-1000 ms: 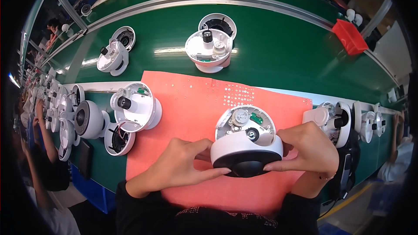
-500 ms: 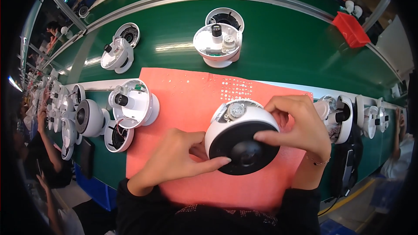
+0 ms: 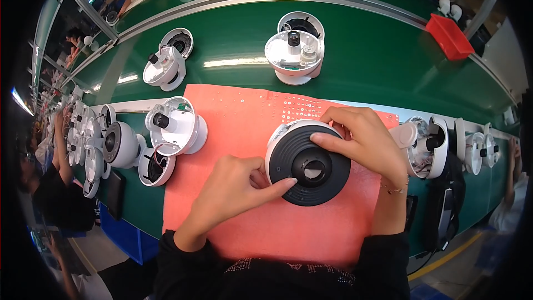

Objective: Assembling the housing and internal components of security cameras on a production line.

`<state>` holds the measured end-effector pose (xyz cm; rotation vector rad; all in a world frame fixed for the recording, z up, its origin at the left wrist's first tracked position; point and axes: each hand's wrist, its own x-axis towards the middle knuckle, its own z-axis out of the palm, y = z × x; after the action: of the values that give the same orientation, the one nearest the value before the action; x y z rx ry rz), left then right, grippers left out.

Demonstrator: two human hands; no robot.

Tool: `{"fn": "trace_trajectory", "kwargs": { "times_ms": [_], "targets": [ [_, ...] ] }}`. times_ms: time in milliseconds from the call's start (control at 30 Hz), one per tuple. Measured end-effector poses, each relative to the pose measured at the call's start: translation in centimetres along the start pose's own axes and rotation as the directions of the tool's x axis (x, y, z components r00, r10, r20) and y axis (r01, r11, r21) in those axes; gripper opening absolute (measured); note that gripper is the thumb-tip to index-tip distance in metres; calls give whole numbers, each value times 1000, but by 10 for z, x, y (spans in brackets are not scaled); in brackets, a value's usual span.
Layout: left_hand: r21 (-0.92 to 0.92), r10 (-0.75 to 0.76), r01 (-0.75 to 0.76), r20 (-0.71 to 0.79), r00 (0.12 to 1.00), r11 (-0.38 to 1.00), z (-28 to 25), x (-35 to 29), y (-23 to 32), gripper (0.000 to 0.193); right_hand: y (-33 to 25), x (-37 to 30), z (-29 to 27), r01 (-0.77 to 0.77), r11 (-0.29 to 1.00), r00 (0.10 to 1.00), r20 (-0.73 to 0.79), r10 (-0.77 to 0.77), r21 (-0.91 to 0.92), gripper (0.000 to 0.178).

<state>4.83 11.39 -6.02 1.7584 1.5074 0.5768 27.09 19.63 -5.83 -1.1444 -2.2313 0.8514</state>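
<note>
A round white security camera (image 3: 311,171) with a ridged black front face and a lens in its middle is held above the pink mat (image 3: 233,233). My left hand (image 3: 233,189) grips its left side, the thumb resting on the black face. On the upper right, my right hand (image 3: 361,141) curls round the white rim with its thumb on the face. Fingers behind the camera are partly hidden. Small screws (image 3: 300,109) sit in rows at the mat's far edge. An opened camera (image 3: 179,128) with its inside showing stands at the mat's left edge.
Two opened cameras (image 3: 294,58) (image 3: 165,66) stand on the green belt (image 3: 233,50) beyond. More cameras (image 3: 119,144) crowd the left, and another opened one (image 3: 425,147) stands on the right. A red bin (image 3: 448,38) is at the far right. Other people sit at the left.
The held camera has tilted so its black face and lens turn more upward toward me. Its open top with the motor is now mostly hidden. The cameras on the belt have shifted right.
</note>
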Motion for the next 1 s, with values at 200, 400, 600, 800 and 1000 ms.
{"fn": "trace_trajectory", "kwargs": {
  "times_ms": [200,400,600,800,1000],
  "targets": [
    [36,-67,65,54,996,997,-1,11,-6,30,9,5,8,-26,999,999,-38,27,20,45],
    [113,-9,1,69,998,994,2,14,-6,30,13,9,7,-26,999,999,-35,27,48,37],
    [109,-55,53,19,998,993,3,10,-3,36,15,12,15,8,995,989,-149,7,96,37],
    [81,-55,57,-34,998,995,9,5,-2,38,10,15,21,-15,996,951,-307,40,83,27],
    [43,-86,89,-65,994,995,12,3,-2,39,6,10,17,44,994,948,-309,-73,-99,23]
  ]
}}
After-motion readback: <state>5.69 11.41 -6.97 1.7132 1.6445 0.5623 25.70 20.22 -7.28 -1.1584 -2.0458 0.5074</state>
